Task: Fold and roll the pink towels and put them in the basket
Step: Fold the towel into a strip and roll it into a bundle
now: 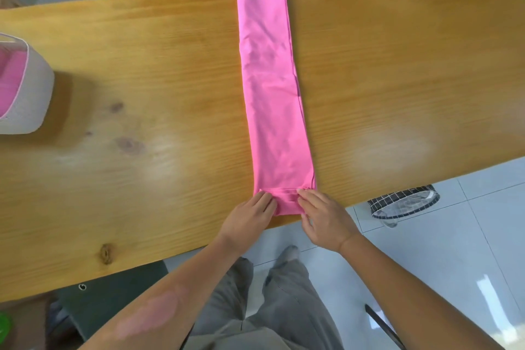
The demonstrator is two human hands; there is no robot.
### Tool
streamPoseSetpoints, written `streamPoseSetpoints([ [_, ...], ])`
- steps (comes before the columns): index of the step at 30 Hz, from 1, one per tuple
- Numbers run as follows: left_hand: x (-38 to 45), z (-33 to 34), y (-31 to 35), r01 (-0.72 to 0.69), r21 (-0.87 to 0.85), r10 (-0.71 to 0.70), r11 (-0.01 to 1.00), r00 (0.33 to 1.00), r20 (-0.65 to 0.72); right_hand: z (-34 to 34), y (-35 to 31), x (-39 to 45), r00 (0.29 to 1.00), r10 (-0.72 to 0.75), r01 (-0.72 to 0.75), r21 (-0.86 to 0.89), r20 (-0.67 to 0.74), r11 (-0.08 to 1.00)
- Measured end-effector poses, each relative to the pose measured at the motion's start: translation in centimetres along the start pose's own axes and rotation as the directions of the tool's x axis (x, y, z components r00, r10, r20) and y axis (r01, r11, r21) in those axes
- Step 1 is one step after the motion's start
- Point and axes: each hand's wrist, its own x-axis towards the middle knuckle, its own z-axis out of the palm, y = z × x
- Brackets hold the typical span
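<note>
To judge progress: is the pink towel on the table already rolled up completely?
No, the pink towel lies as a long flat strip across the table, with only its near end turned over under both hands.

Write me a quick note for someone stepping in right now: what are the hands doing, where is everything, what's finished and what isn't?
Left hand: fingers curled on the towel's near end, at the first turn of the roll.
Right hand: same, on the other side of that end.
Towel: folded into a long narrow strip across the table, its far end hanging over the far edge.
Basket: at the table's left edge, with pink cloth already inside.
Done: folding; the roll is just started.
Left: roll the strip to its far end, then put it in the basket.
</note>
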Motion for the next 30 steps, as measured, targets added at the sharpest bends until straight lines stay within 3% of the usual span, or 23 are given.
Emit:
streamPoseSetpoints([
  [5,-0.3,0.6,0.2,-0.051,0.156,0.022,0.986,0.983,0.185,-0.4,0.7,-0.1,0.995,-0.010,0.012,-0.021,0.102,1.000],
  [8,0.1,0.1,0.5,0.033,0.101,-0.044,0.994,0.993,0.111,-0.1,1.0,-0.1,0.993,-0.055,0.059,-0.036,0.101,0.998],
  [12,0.4,0.2,0.9,0.012,0.140,-0.023,0.990,0.997,0.080,0.5,1.8,-0.6,0.981,-0.183,0.188,-0.101,0.060,0.977],
  [17,1.4,-0.5,0.8,0.131,0.019,-0.132,0.991,0.991,0.025,0.7,2.5,0.4,0.978,-0.205,0.204,-0.054,-0.019,0.977],
  [22,2.7,-0.6,-0.3,0.363,-0.121,-0.342,0.924,0.925,0.165,-0.2,2.1,2.4,0.999,0.049,-0.046,0.191,-0.008,0.980],
  [27,5.3,-1.8,-1.3,0.630,-0.423,-0.598,0.651,0.769,0.224,-0.7,3.1,5.5,0.910,0.384,-0.408,0.500,0.156,0.764],
  [29,6.1,-2.2,-1.3,0.656,-0.477,-0.655,0.585,0.729,0.199,-0.6,3.5,6.3,0.876,0.454,-0.464,0.538,0.162,0.703],
  [30,6.2,-2.3,-1.2,0.652,-0.460,-0.672,0.603,0.725,0.148,-0.5,3.7,6.6,0.861,0.478,-0.488,0.548,0.173,0.680],
])
